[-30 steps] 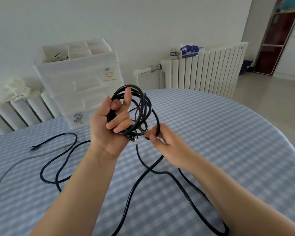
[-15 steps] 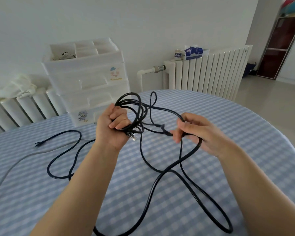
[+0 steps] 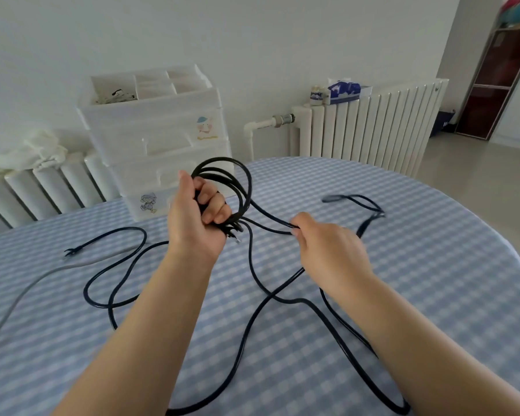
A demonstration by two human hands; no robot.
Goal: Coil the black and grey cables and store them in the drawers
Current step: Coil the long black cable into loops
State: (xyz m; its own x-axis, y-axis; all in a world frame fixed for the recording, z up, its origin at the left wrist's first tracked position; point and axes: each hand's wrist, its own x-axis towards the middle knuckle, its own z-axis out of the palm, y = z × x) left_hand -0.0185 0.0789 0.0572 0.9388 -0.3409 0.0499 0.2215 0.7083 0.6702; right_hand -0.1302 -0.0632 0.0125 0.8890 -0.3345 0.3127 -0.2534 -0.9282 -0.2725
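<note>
My left hand (image 3: 197, 219) is raised above the table, fisted around several coiled loops of the black cable (image 3: 237, 181). A strand runs from the coil to my right hand (image 3: 327, 250), which pinches it between thumb and fingers. A blurred loop of the same cable swings beyond my right hand. The rest trails in loose curves over the checked tablecloth to a plug end at the left. The grey cable (image 3: 27, 289) lies on the table at the far left. The white plastic drawer unit (image 3: 159, 136) stands at the table's back edge behind my left hand, its drawers closed.
The round table (image 3: 403, 265) has a blue and white checked cloth. White radiators (image 3: 370, 124) line the wall behind, one holding a tissue box (image 3: 347, 90) and a small jar. A white cloth (image 3: 33, 151) lies on the left radiator. A dark cabinet (image 3: 499, 85) stands at the far right.
My right hand slid along the strand and pulled it out to the right, and a loop now swings past it. My left hand kept its grip on the coil.
</note>
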